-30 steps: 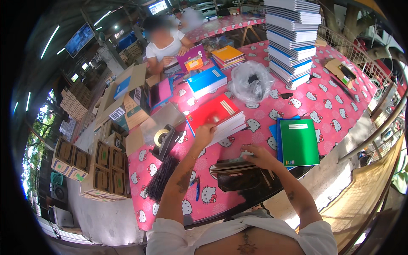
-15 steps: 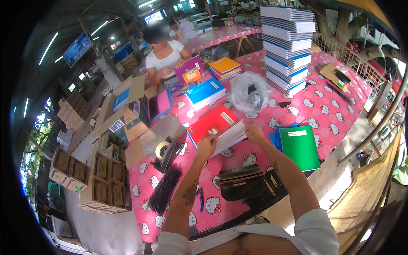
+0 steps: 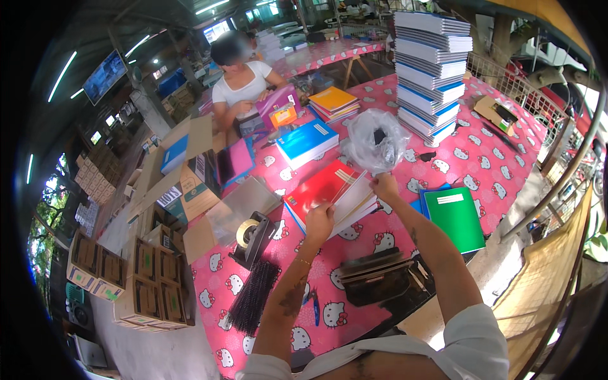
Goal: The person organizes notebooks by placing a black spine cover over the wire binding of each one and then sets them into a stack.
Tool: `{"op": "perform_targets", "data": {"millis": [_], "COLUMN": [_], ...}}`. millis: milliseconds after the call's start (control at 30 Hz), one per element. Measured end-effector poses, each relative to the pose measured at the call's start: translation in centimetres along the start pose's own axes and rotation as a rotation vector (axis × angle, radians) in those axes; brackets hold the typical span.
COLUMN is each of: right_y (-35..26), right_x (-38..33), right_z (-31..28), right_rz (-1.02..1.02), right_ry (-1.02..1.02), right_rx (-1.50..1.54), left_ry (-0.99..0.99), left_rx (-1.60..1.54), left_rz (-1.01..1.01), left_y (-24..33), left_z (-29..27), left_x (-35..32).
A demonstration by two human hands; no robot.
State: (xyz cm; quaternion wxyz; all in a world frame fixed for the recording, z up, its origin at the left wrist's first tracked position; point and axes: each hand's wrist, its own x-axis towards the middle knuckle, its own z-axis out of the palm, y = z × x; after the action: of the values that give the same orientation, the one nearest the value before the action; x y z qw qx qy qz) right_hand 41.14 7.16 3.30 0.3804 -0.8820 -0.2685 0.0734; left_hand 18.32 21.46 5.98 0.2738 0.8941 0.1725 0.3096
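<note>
A red notebook (image 3: 316,187) lies on other notebooks in the middle of the table, its cover and white pages (image 3: 356,201) partly lifted and fanned at the right side. My left hand (image 3: 320,220) is closed on the near edge of the red cover. At the pages' upper right corner my right hand (image 3: 384,189) pinches the sheets with closed fingers. Just beyond sit a blue notebook stack (image 3: 308,140) and a crumpled clear plastic bag (image 3: 375,142). Green notebook (image 3: 453,218) rests to the right, over blue ones.
Tall notebook stack (image 3: 430,79) stands at the back right. On the left are a tape dispenser (image 3: 250,237), black binding coils (image 3: 252,297) and an open carton (image 3: 199,180). Near me lie pliers (image 3: 315,305) and a black bag (image 3: 373,278). Across the table, a person (image 3: 244,88) handles a purple notebook.
The red notebook's pages are fanned wider, and my right hand has lifted their corner slightly. My left hand has shifted right and nearer to me. The whole view has turned a little.
</note>
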Motion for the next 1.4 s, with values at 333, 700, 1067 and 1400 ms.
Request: {"op": "perform_targets", "data": {"millis": [333,700,1067,1400], "right_y": [-4.0,1.8,8.2,7.4], "right_x": [0.9,-20.1,-24.9,-26.6], "right_z": [-2.1,-12.6,-9.1,-4.9], "right_rz": [0.196,-0.233,-0.275,-0.253], "right_ry": [-0.309,-0.409,-0.270,-0.241], "right_rx": [0.976,0.790,0.899,0.953], "left_ry": [-0.005,-0.116,-0.325,-0.022], "left_rx": [0.377,0.130,0.253,0.605], "left_rz": [0.107,0.414,0.487,0.497], "left_y": [1.5,20.1,24.9,18.1], "left_z": [0.8,-16.0,-11.6,-7.8], "left_x": [-1.0,-2.1,-5.7,-15.0]}}
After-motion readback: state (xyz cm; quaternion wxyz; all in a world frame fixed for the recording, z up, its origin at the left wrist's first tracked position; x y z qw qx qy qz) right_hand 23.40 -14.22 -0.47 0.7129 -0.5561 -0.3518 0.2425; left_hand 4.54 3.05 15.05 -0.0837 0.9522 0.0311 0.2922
